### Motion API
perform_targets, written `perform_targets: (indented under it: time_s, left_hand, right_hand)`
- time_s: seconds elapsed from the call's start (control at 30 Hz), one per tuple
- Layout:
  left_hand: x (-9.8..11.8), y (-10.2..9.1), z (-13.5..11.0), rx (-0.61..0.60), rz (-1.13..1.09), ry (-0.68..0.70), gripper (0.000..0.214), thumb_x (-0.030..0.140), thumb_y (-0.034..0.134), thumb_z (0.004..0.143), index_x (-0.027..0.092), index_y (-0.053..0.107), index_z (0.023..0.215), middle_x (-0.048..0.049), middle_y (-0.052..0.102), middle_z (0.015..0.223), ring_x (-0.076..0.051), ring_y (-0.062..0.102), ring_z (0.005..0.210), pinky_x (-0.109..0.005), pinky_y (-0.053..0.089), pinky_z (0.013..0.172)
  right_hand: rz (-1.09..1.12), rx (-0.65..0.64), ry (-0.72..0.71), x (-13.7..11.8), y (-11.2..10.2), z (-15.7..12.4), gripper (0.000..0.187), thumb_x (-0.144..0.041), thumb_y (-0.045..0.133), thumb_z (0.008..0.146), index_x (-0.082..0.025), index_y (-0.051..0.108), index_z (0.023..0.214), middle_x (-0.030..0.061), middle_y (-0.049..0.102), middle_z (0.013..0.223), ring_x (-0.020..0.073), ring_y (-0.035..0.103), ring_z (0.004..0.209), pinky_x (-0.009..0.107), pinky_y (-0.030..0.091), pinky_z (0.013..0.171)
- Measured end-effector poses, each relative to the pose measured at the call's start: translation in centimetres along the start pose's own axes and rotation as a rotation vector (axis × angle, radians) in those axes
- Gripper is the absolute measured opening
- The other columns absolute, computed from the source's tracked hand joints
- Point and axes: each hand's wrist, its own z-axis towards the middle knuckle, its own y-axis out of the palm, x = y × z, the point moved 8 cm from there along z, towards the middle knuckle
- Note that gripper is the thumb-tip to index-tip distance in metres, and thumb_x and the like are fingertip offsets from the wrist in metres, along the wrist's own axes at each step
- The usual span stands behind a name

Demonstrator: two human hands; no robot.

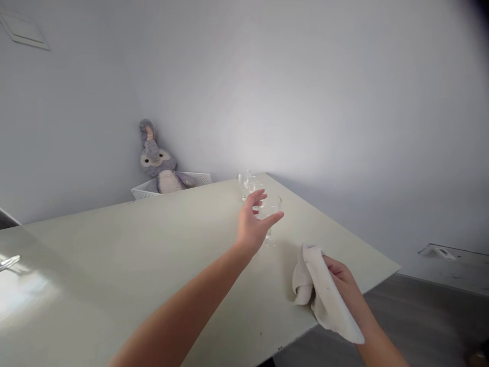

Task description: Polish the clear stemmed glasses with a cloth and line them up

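My left hand (254, 221) reaches over the table with thumb and fingers spread around the bowl of a clear stemmed glass (269, 235). The glass stands upright on the table; whether my fingers touch it is hard to tell. Just behind it, more clear glasses (244, 179) stand in a row, partly hidden by my hand and by one another. Near the table's front right edge, my right hand (341, 274) grips a white cloth (324, 290). The cloth hangs in folds and covers part of those fingers.
The pale table (153, 255) ends in a corner at the right, beside the wall. Behind its far edge, a grey plush rabbit (160, 163) sits in a white perforated basket (200, 178). A shiny object (9, 262) lies at the far left. Dark floor (428, 316) shows lower right.
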Motion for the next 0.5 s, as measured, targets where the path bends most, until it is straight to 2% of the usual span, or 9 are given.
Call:
perform_targets:
  time_s: [0.1, 0.17, 0.27, 0.4, 0.5]
  left_hand:
    - [-0.3, 0.0, 0.0, 0.02, 0.062, 0.004, 0.055, 0.033, 0.074, 0.068, 0.03, 0.052, 0.118, -0.0049, 0.057, 0.124, -0.022, 0.051, 0.112, -0.036, 0.039, 0.089]
    - [-0.5, -0.1, 0.1, 0.028, 0.101, 0.005, 0.053, 0.032, 0.073, 0.069, 0.029, 0.052, 0.118, -0.0044, 0.057, 0.125, -0.021, 0.051, 0.112, -0.035, 0.041, 0.089]
    - [-0.6, 0.0, 0.3, 0.023, 0.145, 0.033, 0.05, 0.032, 0.071, 0.071, 0.028, 0.053, 0.117, -0.0046, 0.056, 0.124, -0.02, 0.051, 0.111, -0.035, 0.042, 0.091]
    - [0.0, 0.1, 0.6, 0.053, 0.257, 0.18, 0.052, 0.035, 0.07, 0.071, 0.025, 0.052, 0.119, -0.0071, 0.052, 0.121, -0.022, 0.051, 0.107, -0.037, 0.046, 0.088]
    - [0.5, 0.1, 1.2, 0.108, 0.421, 0.302, 0.051, 0.041, 0.066, 0.073, 0.026, 0.053, 0.12, -0.0082, 0.048, 0.121, -0.026, 0.047, 0.112, -0.042, 0.044, 0.092]
  right_hand:
    - [0.027, -0.013, 0.03, 0.5, -0.1, 0.1, 0.041, -0.054, 0.075, 0.061, -0.016, 0.06, 0.057, 0.0038, 0.057, 0.045, 0.0145, 0.048, 0.038, 0.024, 0.033, 0.039]
    - [0.036, -0.025, 0.026, 0.7, -0.1, 0.4, 0.043, -0.056, 0.072, 0.064, -0.016, 0.059, 0.057, 0.0032, 0.056, 0.045, 0.0147, 0.048, 0.039, 0.024, 0.033, 0.039]
    - [-0.019, 0.0, -0.052, 0.4, -0.2, 0.7, 0.044, -0.058, 0.07, 0.065, -0.016, 0.057, 0.057, 0.0015, 0.051, 0.044, 0.0143, 0.046, 0.041, 0.024, 0.032, 0.041]
    - [-0.12, 0.094, -0.231, -0.6, -0.3, 1.2, 0.054, -0.066, 0.066, 0.063, -0.016, 0.048, 0.051, -0.002, 0.039, 0.047, 0.0101, 0.031, 0.048, 0.023, 0.025, 0.044]
    - [-0.166, 0.091, -0.254, -0.6, 0.0, 2.0, 0.055, -0.066, 0.057, 0.071, -0.017, 0.041, 0.052, -0.0036, 0.032, 0.052, 0.0091, 0.025, 0.051, 0.022, 0.019, 0.045]
